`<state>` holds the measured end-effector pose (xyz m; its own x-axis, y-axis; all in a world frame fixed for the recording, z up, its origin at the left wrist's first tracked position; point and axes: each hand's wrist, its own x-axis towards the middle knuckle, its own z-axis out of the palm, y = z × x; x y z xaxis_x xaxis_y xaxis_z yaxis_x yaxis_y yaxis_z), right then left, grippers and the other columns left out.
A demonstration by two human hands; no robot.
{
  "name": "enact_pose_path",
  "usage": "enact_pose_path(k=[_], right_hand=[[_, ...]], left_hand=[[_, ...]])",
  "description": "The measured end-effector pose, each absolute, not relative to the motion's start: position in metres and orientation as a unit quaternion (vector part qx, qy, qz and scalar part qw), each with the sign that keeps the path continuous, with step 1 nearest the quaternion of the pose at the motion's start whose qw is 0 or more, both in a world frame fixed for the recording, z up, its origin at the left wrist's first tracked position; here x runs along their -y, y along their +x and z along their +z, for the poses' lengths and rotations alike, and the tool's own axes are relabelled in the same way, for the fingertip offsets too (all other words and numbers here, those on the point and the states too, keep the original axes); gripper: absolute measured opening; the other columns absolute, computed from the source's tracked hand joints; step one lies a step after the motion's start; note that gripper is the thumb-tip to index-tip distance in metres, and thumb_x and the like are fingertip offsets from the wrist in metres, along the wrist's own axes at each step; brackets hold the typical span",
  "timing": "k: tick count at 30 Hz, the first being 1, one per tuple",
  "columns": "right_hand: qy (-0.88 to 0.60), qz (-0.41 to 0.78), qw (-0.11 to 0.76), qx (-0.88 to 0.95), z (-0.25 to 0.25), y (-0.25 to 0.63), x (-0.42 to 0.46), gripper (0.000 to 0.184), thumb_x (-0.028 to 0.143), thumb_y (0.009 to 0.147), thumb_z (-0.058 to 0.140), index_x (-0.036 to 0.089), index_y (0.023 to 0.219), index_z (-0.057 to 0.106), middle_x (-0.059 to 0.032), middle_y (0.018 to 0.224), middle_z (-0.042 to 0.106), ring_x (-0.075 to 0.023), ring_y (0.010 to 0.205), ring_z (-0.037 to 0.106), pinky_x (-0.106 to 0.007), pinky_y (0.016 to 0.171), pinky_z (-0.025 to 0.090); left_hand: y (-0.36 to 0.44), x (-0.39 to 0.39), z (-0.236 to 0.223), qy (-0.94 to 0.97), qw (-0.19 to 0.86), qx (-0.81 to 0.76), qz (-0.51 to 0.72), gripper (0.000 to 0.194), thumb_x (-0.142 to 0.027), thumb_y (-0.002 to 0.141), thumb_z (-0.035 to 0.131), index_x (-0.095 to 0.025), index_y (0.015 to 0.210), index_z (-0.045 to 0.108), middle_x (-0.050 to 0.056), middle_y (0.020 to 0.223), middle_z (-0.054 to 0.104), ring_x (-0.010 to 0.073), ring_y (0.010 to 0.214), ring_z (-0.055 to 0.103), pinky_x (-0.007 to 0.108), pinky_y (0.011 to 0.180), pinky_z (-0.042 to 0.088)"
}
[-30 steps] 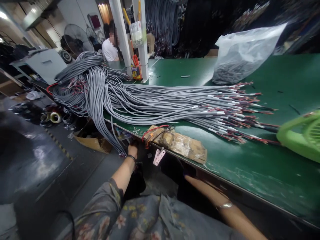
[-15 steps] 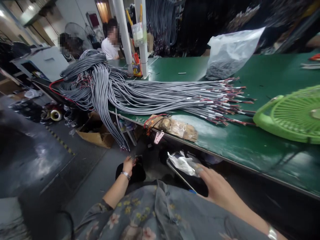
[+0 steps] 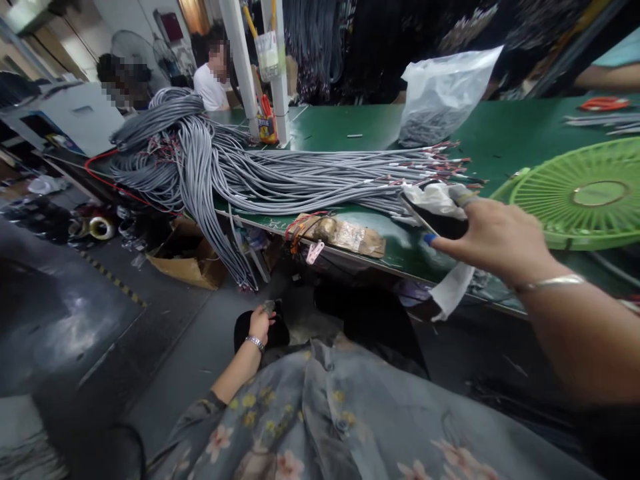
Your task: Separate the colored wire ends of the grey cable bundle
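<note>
Dark flat thing: up in the right hand [image 3: 505, 237], over the front edge of the green bench [image 3: 330, 127], left of the green fan [image 3: 595, 193]. The dark flat thing [image 3: 450, 224] could be a phone, but I honestly can't tell.
Handling: I'd guess light, stiff and kinda slick, maybe breakable if dropped. Best hold is by its long sides.
White wad [image 3: 434, 198]: crumpled on top of it; looks soft and nearly weightless, tissue-like. Pinch it in the middle, I'd say.
Right fingers: thumb on the near side, other fingers across the wad and the far side, clamping the lot.
Left hand [image 3: 260, 325]: low by the lap, well off the bench's front edge, fingers loosely bent. Something greyish at the tips; can't tell if it's pinched or worn.
Yellow packet [image 3: 267, 130]: on the post [image 3: 281, 87] at the bench's far side, has printing, too blurry to read.
Cable sleeves [image 3: 367, 181]: white, near the cable ends; any marking's too small.
Brands: none I can make out.
</note>
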<state>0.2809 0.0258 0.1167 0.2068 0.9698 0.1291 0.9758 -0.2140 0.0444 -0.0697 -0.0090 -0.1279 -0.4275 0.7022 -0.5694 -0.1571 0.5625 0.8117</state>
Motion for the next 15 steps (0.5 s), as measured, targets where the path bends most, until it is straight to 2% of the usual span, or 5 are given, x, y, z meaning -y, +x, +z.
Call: enact_pose_path(k=[9,15], right_hand=[[-0.778,-0.051,-0.017,0.626,0.094,0.307,-0.07,0.067,0.042,0.086,0.058,0.003,0.138,0.039,-0.0284,0.123,0.056,-0.0368,0.109,0.055,-0.038,0.077,0.035],[-0.785,0.0,-0.027,0.619,0.082,0.316,-0.08,0.054,0.04,0.09,0.051,-0.001,0.124,0.051,-0.0289,0.119,0.059,-0.0344,0.105,0.057,-0.037,0.077,0.039]], left_hand=[[-0.084,0.0,-0.125,0.174,0.487,-0.736,0.438,0.02,0.0,0.077,0.048,-0.016,0.075,0.06,0.005,0.076,0.07,0.0124,0.064,0.067,0.016,0.048,0.044],[-0.082,-0.035,-0.12,0.188,0.476,-0.745,0.428,0.019,-0.002,0.079,0.049,-0.016,0.076,0.06,0.003,0.075,0.068,0.0111,0.061,0.066,0.015,0.046,0.042]])
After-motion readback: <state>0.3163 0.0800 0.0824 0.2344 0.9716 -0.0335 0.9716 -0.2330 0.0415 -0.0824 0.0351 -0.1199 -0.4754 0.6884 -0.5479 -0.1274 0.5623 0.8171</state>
